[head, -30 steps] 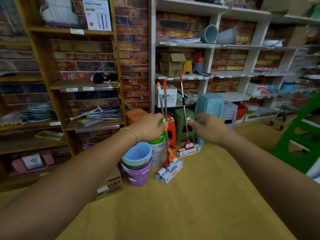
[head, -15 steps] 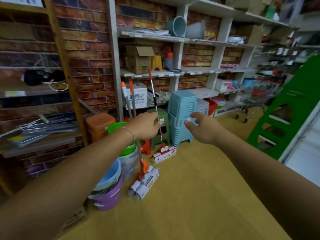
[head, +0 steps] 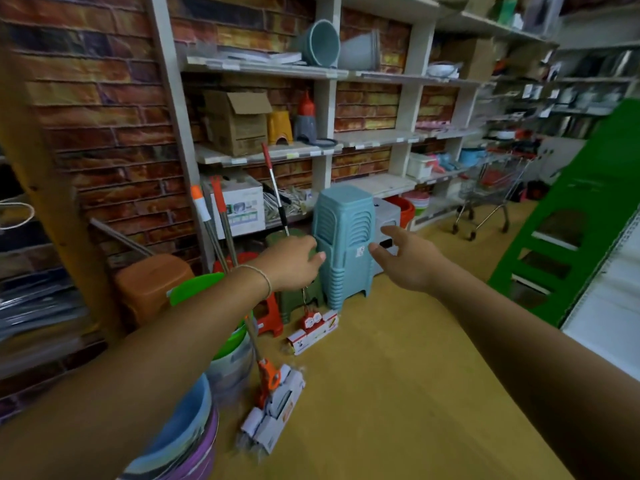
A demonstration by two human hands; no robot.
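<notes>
- Reaching out with both arms, I have my hands up in front of a stack of light blue plastic stools (head: 343,230).
- The stack stands on the yellow floor (head: 381,393), at 12 o'clock from me, right in front of the white shelves (head: 263,155).
- My left hand (head: 294,265) is at 9 o'clock of the stack, just beside it. Its fingers are curled and I see only its back.
- My left thumb tip looks like it meets the side of the stack.
- The thin pole of a red-handled mop (head: 273,188) runs behind my left hand, so I cannot tell if that hand grips it or holds nothing.
- My right hand (head: 407,263) is at 3 o'clock of the stack, near it. It is wide open, with the thumb and fingers spread apart, and it holds nothing.
- I cannot tell if my right hand touches the stack.
- Some grey stools (head: 389,211) sit behind my right hand, close against the blue ones.
- A dark green stool (head: 294,303) and a little red stool (head: 270,315) sit at 8 o'clock of the stack.
- Two orange-handled mops (head: 207,216) lean at 9 o'clock, past my left arm.
- Stacked plastic buckets (head: 187,427) are at 7 o'clock, under my left arm.
- A shopping cart (head: 491,195) is at 2 o'clock, well apart.
</notes>
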